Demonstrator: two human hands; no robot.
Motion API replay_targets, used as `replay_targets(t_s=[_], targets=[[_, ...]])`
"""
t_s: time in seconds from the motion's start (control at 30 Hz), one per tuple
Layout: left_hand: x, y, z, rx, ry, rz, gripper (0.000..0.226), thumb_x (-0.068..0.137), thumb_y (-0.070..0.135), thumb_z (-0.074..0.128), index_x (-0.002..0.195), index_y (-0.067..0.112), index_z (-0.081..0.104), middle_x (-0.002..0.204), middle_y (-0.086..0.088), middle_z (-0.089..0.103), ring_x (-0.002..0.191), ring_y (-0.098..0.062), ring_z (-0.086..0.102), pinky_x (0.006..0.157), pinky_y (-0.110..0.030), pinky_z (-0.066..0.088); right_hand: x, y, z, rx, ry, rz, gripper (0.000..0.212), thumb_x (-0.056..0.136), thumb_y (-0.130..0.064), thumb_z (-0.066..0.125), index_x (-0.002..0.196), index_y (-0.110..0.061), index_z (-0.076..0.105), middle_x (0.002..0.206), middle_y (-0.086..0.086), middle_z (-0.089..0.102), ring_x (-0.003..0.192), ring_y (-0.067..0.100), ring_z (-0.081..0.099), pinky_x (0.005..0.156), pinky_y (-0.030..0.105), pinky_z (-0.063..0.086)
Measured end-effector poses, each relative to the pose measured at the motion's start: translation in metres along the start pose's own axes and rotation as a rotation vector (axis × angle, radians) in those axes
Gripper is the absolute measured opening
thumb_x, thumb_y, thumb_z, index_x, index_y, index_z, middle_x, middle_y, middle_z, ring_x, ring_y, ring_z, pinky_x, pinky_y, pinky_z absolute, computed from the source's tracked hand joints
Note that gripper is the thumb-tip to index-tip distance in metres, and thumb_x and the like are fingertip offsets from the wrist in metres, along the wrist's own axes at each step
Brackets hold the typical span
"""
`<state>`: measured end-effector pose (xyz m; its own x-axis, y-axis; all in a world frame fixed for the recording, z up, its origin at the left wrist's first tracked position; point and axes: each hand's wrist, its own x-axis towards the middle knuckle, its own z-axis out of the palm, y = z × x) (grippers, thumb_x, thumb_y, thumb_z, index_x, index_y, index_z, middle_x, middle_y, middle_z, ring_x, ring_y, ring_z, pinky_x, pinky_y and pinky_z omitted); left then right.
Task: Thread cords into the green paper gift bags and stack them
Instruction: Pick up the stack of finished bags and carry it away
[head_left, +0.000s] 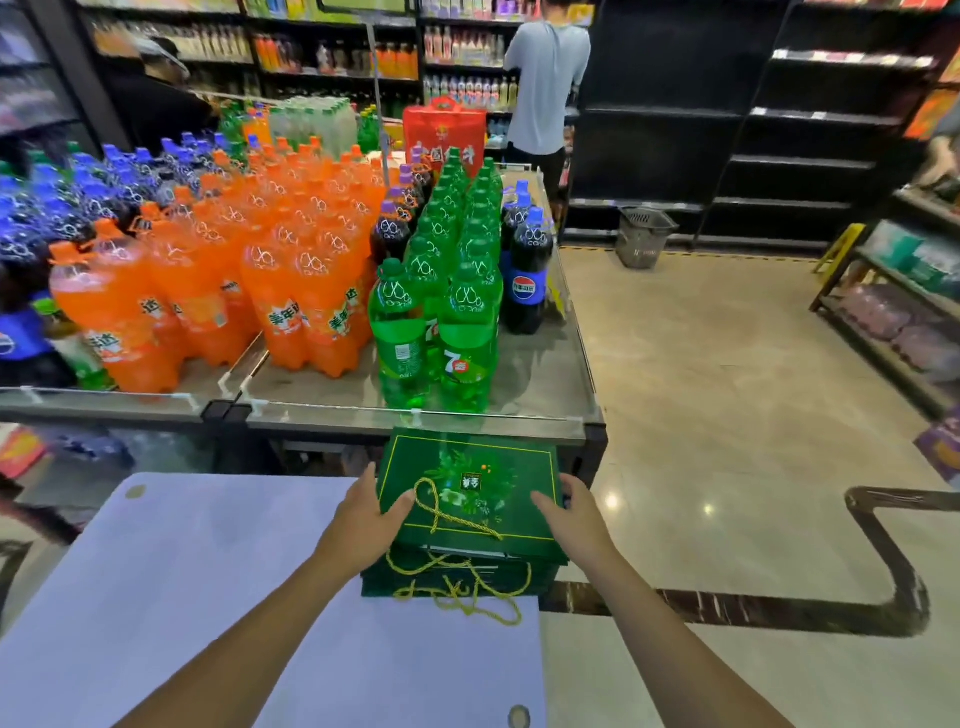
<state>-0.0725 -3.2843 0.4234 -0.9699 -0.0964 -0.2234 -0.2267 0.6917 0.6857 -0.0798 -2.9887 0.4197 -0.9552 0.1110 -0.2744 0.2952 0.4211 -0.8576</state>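
Item: green paper gift bags, laid flat in a stack (457, 579) at the far right corner of the pale table (208, 597). The lower bags cannot be counted, since only edges are seen under the top bag (483, 462). Its central emblem is blurred. The face is dark green, bordered by a thin yellow line and crossed by a looped yellow-green cord (439, 512). It is gripped at opposite edges by the left hand (363, 519) and right hand (571, 519), thumbs on top, other fingers largely hidden.
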Motion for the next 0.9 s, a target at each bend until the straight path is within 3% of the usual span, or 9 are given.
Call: replay_targets(t_s=[0.13, 0.23, 0.3, 0.37, 0.47, 0.6, 0.7, 0.77, 0.9], targets=[[0.055, -0.014, 0.003, -0.142, -0.066, -0.247, 0.111, 0.085, 0.082, 0.049, 0.165, 0.018, 0.005, 0.170, -0.008, 0.018, 0.152, -0.033, 0.029, 0.120, -0.048, 0.031, 0.036, 0.021, 0.003, 0.077, 0.048, 0.198, 0.088, 0.093, -0.051, 0.070, 0.160, -0.012, 0.028, 0.162, 0.008, 0.036, 0.146, 0.028, 0.039, 0.118, 0.045, 0.037], [0.087, -0.027, 0.009, -0.245, -0.129, -0.346, 0.122, 0.078, 0.088, 0.052, 0.164, 0.016, 0.005, 0.169, -0.011, 0.019, 0.152, -0.034, 0.029, 0.119, -0.048, 0.030, 0.054, 0.031, 0.002, 0.145, 0.013, 0.319, 0.095, 0.093, -0.059, 0.065, 0.163, -0.013, 0.019, 0.167, 0.009, 0.029, 0.150, 0.031, 0.034, 0.117, 0.045, 0.034], [0.099, -0.038, 0.013, -0.315, -0.170, -0.384, 0.142, 0.060, 0.099, 0.056, 0.164, 0.015, 0.007, 0.168, -0.012, 0.023, 0.149, -0.034, 0.035, 0.119, -0.048, 0.034, 0.063, 0.033, 0.004, 0.209, -0.047, 0.362, 0.090, 0.095, -0.058, 0.063, 0.161, -0.013, 0.021, 0.159, 0.008, 0.040, 0.142, 0.031, 0.045, 0.109, 0.043, 0.041], [0.106, -0.055, 0.019, -0.359, -0.210, -0.416, 0.148, 0.052, 0.100, 0.060, 0.163, 0.015, 0.012, 0.164, -0.012, 0.031, 0.143, -0.034, 0.044, 0.115, -0.048, 0.040, 0.070, 0.038, 0.009, 0.290, -0.108, 0.385, 0.075, 0.095, -0.054, 0.064, 0.153, -0.014, 0.036, 0.134, 0.001, 0.061, 0.119, 0.025, 0.064, 0.099, 0.039, 0.052], [0.109, -0.084, 0.029, -0.412, -0.258, -0.498, 0.142, 0.046, 0.101, 0.064, 0.156, 0.017, 0.034, 0.147, -0.008, 0.055, 0.124, -0.028, 0.063, 0.103, -0.045, 0.053, 0.080, 0.048, 0.020, 0.413, -0.243, 0.455, 0.069, 0.089, -0.059, 0.068, 0.143, -0.018, 0.054, 0.122, 0.004, 0.075, 0.110, 0.026, 0.073, 0.100, 0.049, 0.057], [0.102, -0.090, 0.033, -0.527, -0.275, -0.575, 0.098, 0.061, 0.088, 0.068, 0.132, 0.021, 0.059, 0.116, 0.002, 0.074, 0.097, -0.016, 0.075, 0.073, -0.031, 0.059, 0.083, 0.051, 0.025, 0.549, -0.345, 0.596, 0.050, 0.095, -0.053, 0.064, 0.133, -0.022, 0.064, 0.123, 0.009, 0.075, 0.112, 0.030, 0.073, 0.099, 0.053, 0.056], [0.100, -0.088, 0.032, -0.556, -0.318, -0.567, 0.081, 0.073, 0.079, 0.070, 0.131, 0.024, 0.058, 0.115, 0.005, 0.076, 0.101, -0.015, 0.074, 0.083, -0.034, 0.058, 0.087, 0.059, 0.024, 0.613, -0.398, 0.699, 0.054, 0.092, -0.055, 0.067, 0.132, -0.019, 0.066, 0.125, 0.012, 0.073, 0.114, 0.034, 0.071, 0.103, 0.056, 0.053], [0.101, -0.087, 0.030, -0.595, -0.349, -0.565, 0.084, 0.070, 0.079, 0.075, 0.134, 0.026, 0.056, 0.117, 0.007, 0.075, 0.105, -0.015, 0.073, 0.091, -0.038, 0.058, 0.089, 0.063, 0.023, 0.640, -0.403, 0.735, 0.057, 0.090, -0.054, 0.068, 0.133, -0.016, 0.066, 0.126, 0.013, 0.073, 0.115, 0.035, 0.071, 0.106, 0.058, 0.050], [0.104, -0.082, 0.026, -0.606, -0.358, -0.571, 0.083, 0.070, 0.074, 0.076, 0.136, 0.028, 0.054, 0.118, 0.006, 0.075, 0.106, -0.015, 0.073, 0.083, -0.035, 0.058, 0.095, 0.072, 0.025, 0.671, -0.413, 0.768, 0.061, 0.088, -0.054, 0.071, 0.136, -0.018, 0.064, 0.129, 0.014, 0.071, 0.118, 0.037, 0.069, 0.107, 0.060, 0.049]])
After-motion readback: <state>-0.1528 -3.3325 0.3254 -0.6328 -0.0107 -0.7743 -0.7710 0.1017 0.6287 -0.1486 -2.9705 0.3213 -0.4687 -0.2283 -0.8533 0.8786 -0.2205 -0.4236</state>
